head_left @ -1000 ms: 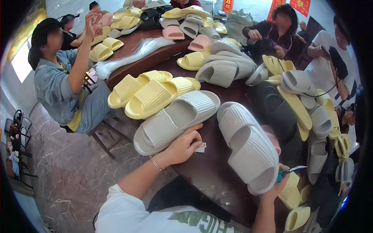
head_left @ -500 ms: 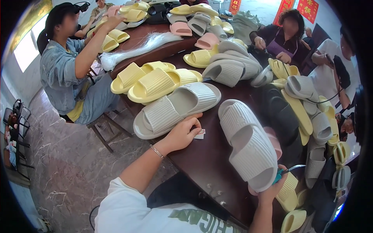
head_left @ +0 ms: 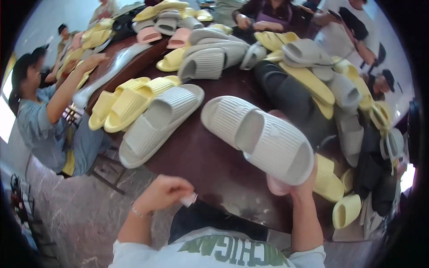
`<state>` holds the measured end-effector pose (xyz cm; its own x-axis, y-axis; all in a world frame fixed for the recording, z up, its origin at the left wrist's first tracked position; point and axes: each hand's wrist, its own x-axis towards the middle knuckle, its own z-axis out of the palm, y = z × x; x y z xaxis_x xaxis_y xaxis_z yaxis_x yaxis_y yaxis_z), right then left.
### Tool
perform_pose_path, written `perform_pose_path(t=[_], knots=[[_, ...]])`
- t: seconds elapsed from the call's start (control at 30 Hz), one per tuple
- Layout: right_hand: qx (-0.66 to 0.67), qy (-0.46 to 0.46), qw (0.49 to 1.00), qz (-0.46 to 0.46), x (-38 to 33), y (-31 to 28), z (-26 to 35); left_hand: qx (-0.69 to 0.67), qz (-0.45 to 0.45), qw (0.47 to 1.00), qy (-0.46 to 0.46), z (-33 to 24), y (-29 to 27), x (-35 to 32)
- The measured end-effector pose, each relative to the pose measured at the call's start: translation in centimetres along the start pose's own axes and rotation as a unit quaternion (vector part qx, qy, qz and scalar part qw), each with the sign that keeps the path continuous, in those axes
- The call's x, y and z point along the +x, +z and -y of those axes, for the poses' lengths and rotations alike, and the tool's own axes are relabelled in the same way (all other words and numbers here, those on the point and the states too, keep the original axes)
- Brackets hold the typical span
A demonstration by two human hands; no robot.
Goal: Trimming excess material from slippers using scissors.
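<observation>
My left hand [head_left: 166,193], closed, pinches a small white label [head_left: 189,199] in front of the table's near edge. My right hand [head_left: 304,190] grips the near end of a pair of grey ribbed slippers [head_left: 263,138], joined heel to toe; most of its fingers are hidden beneath them. Under that pair, part of a pink slipper [head_left: 278,185] shows. To the left lies another grey slipper pair [head_left: 161,120], set aslant on the dark table [head_left: 192,156]. Two yellow slipper pairs [head_left: 127,105] sit beyond it.
Grey slippers [head_left: 210,58] are stacked at the back. Yellow, grey and black slippers crowd the right side, with a yellow slipper [head_left: 347,211] near the front. A co-worker [head_left: 42,116] sits at the left by a wooden stool [head_left: 107,172]; other people work across the table.
My left hand has lifted off the table beside the left grey pair and drawn back toward me with the label. The view has turned; the teal item and curved metal tip by my right hand no longer show.
</observation>
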<state>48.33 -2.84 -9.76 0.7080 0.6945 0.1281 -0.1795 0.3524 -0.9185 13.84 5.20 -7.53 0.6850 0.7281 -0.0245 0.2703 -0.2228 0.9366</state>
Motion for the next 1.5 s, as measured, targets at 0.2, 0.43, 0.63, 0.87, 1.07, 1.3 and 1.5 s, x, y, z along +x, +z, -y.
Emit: perform_pose_path(t=[0.2, 0.43, 0.63, 0.87, 1.07, 1.3, 1.5], knots=[[0.073, 0.036, 0.996, 0.02, -0.4, 1.0, 2.2, 0.321, 0.133, 0.938, 0.003, 3.3, -0.6, -3.7], [0.082, 0.07, 0.994, 0.034, -1.6, 0.7, 3.2, 0.309, 0.131, 0.94, 0.055, 2.3, 1.1, -2.0], [0.095, 0.044, 0.993, 0.052, -2.7, -0.5, 3.9, 0.514, 0.124, 0.848, -0.037, 4.3, 1.3, -1.9], [0.075, 0.081, 0.994, -0.012, -3.8, -2.2, 4.2, 0.393, 0.204, 0.897, 0.006, 4.9, 3.5, -2.1], [0.127, 0.116, 0.985, 0.001, -3.3, -1.4, 3.3, -0.236, 0.227, 0.943, -0.057, -1.2, 4.8, 1.4], [0.102, 0.177, 0.973, 0.11, -5.9, 0.9, 2.3, -0.324, 0.037, 0.919, 0.221, -3.7, 8.2, 5.2], [0.171, 0.25, 0.953, 0.0, -6.9, -0.5, 5.6, -0.329, 0.046, 0.915, 0.227, -2.7, 8.5, 6.2]])
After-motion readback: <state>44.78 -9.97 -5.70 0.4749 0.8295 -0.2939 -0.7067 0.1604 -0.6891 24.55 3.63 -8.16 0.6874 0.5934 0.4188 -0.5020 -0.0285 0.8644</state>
